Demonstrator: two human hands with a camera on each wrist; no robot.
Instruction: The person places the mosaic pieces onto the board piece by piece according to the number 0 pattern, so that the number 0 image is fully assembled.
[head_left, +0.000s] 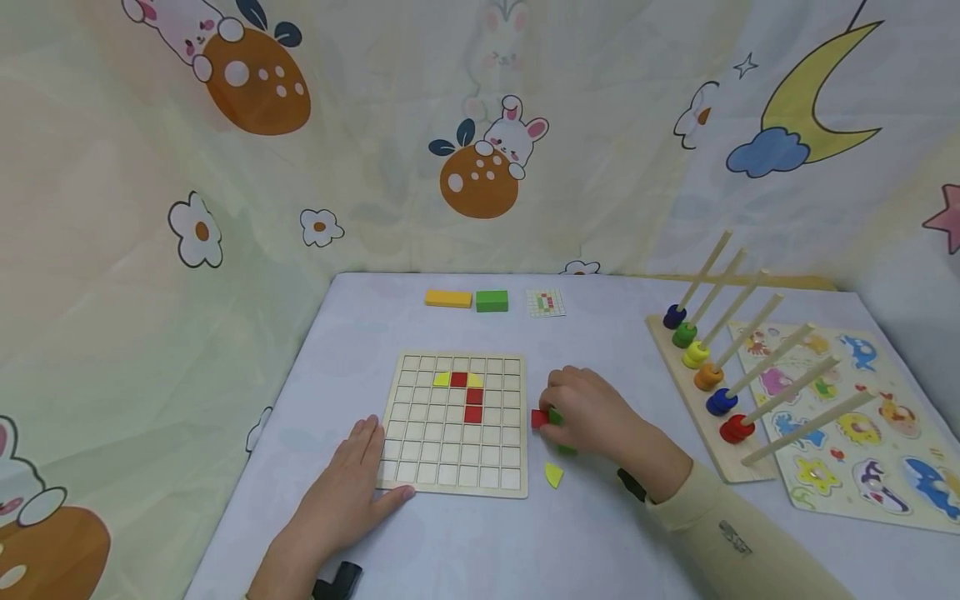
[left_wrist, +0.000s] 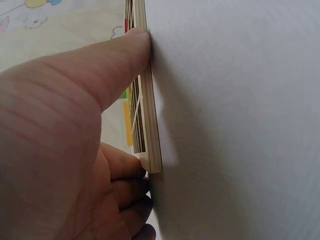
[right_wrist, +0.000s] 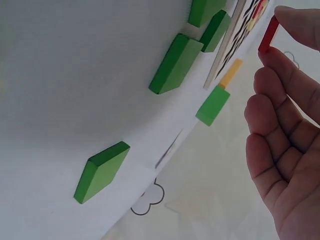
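Note:
A wooden grid board [head_left: 453,458] lies in the middle of the table, holding several red square tiles [head_left: 474,405] and two yellow pieces. My left hand [head_left: 337,483] rests at its near left corner, fingers along the side and thumb [left_wrist: 120,55] against the near edge. To the right of the board, my right hand [head_left: 592,412] pinches a red square tile [right_wrist: 269,35] between thumb and forefinger. Loose green blocks [right_wrist: 175,64] lie on the table around this hand, partly hidden by it in the head view. A yellow piece with a curved edge [head_left: 553,475] lies just nearer.
Behind the board sit a yellow block [head_left: 448,298], a green block [head_left: 492,301] and a small pattern card [head_left: 546,303]. On the right stand a wooden peg rack [head_left: 708,408] with coloured rings and a picture puzzle board [head_left: 847,492]. A printed cloth hangs behind the table.

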